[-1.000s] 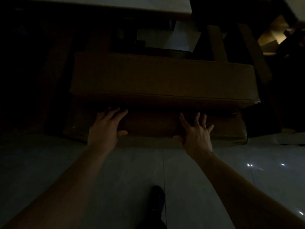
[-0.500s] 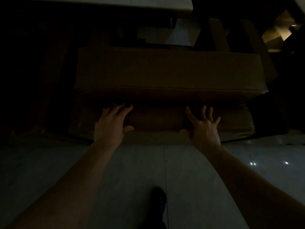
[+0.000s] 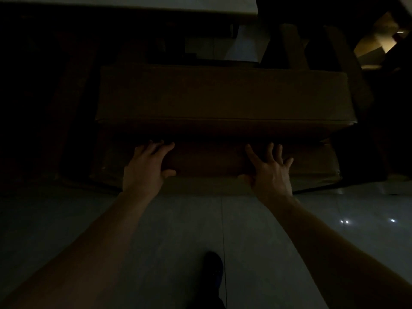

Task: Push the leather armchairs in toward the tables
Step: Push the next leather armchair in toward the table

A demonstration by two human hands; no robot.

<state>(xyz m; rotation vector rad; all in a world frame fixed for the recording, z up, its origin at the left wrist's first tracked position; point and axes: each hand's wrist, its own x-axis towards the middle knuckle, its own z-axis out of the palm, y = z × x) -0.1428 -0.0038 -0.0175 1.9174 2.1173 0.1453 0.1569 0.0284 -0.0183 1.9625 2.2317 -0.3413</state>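
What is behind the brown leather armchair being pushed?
Beyond the armchair a pale tabletop edge shows, with light floor beneath it. The table's legs are lost in darkness.

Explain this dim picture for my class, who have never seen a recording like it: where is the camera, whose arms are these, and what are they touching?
The camera sits on a person's head and looks forward and down, so the two bare arms reaching up from the bottom edge are the wearer's own. There is only this one view. The left hand and the right hand are both spread open and pressed flat against the back of a brown leather armchair; nothing is gripped or carried. Beyond the chair, at the top, the pale edge of a table shows. Below is a shiny tiled floor, with the tip of a dark shoe between the arms. The room is too dark to tell much more.
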